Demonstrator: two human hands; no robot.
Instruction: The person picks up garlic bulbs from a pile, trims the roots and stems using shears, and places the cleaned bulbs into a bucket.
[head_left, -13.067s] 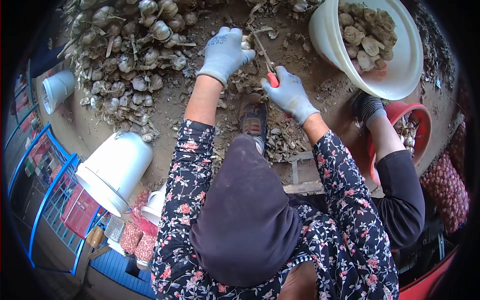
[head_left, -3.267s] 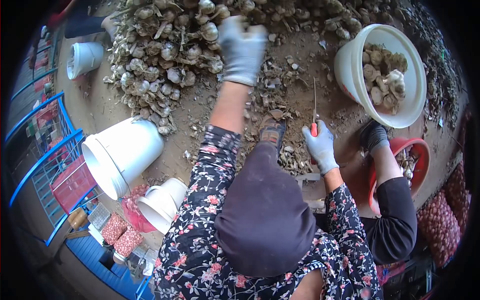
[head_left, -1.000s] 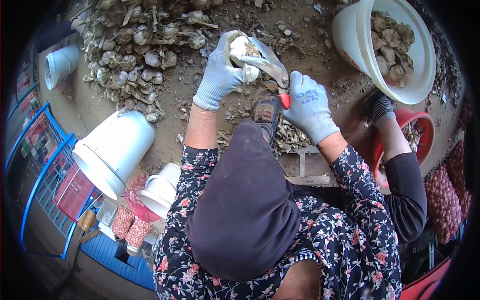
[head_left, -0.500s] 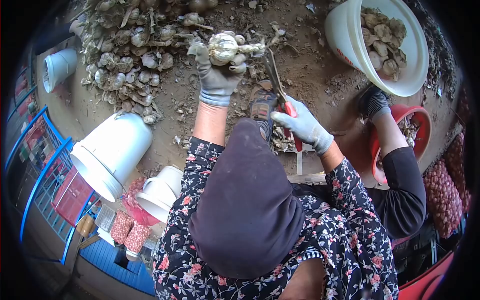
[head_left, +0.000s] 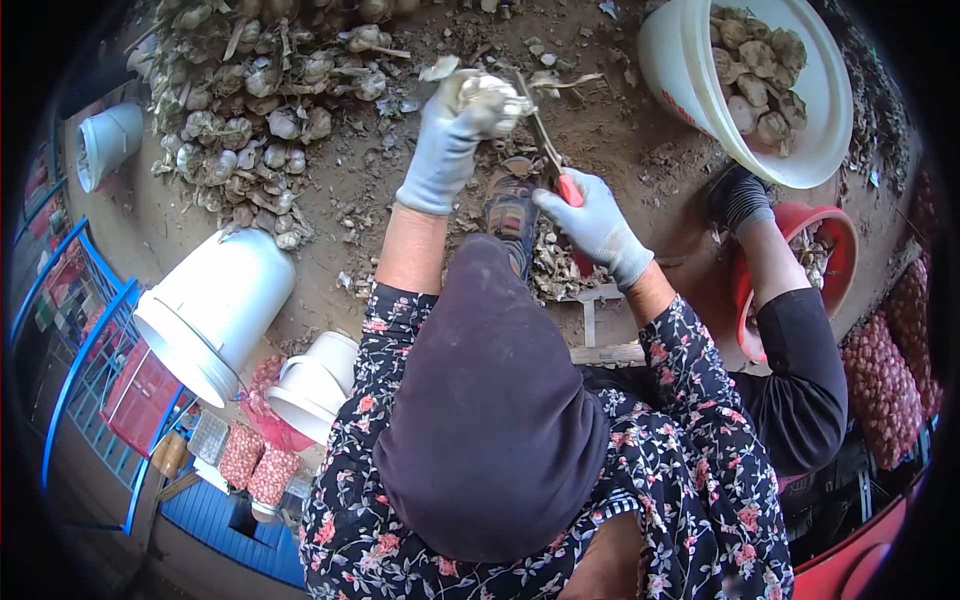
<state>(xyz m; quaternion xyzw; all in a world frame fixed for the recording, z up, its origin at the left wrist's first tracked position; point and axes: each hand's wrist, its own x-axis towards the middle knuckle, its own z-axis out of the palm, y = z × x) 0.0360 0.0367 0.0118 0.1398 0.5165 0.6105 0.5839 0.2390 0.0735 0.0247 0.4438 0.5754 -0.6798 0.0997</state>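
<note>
My left hand [head_left: 447, 145], in a grey work glove, is closed around a garlic bulb [head_left: 497, 103] with its stalk pointing right. Red-handled pruning shears [head_left: 549, 150] are gripped in my right hand [head_left: 597, 228], also gloved. The blades point up and away, their tips right at the neck of the bulb where the dry stalk [head_left: 567, 82] starts. Beyond my left hand lies a large heap of dried garlic [head_left: 250, 110] with stalks on.
A white bucket [head_left: 690, 110] holding garlic bulbs tilts at upper right, above a red bucket [head_left: 843, 262] with trimmings. Two white buckets, one large [head_left: 225, 300] and one small [head_left: 325, 375], lie at left. Mesh sacks [head_left: 880, 385] stand at right. Dry scraps litter the dirt floor.
My left hand has turned and closed round the garlic, which earlier showed palm-side with small bulblets. The shears' tips have moved left to the bulb's neck.
</note>
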